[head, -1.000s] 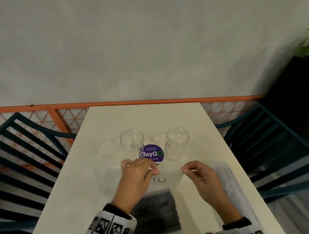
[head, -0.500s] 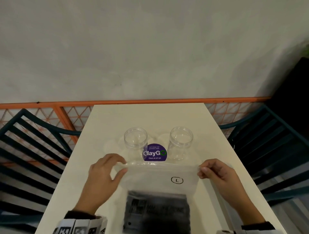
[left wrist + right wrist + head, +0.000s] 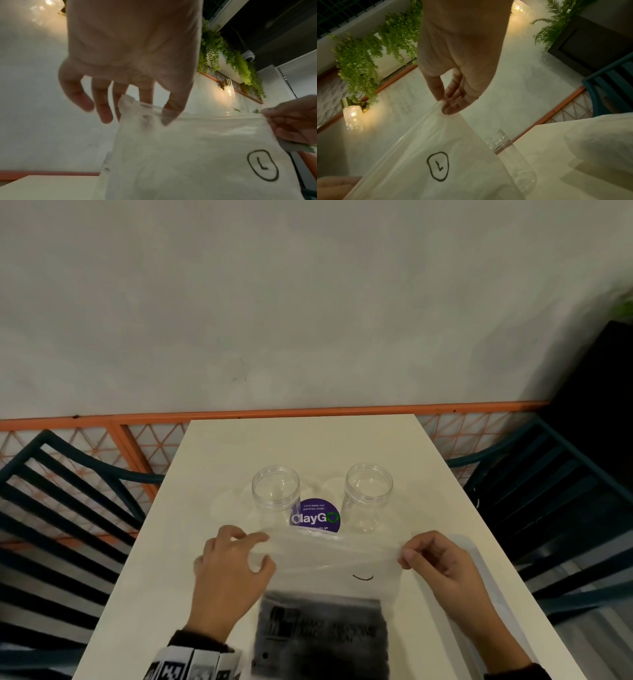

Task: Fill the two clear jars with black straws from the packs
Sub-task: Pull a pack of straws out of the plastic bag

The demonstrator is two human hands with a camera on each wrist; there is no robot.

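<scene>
On cream table, head view: 2 clear jars upright, open-mouthed, left jar & right jar, purple ClayGo sticker btwn them. Near side: clear zip bag, dark straw pack inside. Left hand pinches bag's top left corner, right hand pinches top right.
Left wrist view: thumb + fingers clamp bag rim; circled "L" mark on bag.
Right wrist view: thumb + fingers pinch rim; jar behind bag.
</scene>
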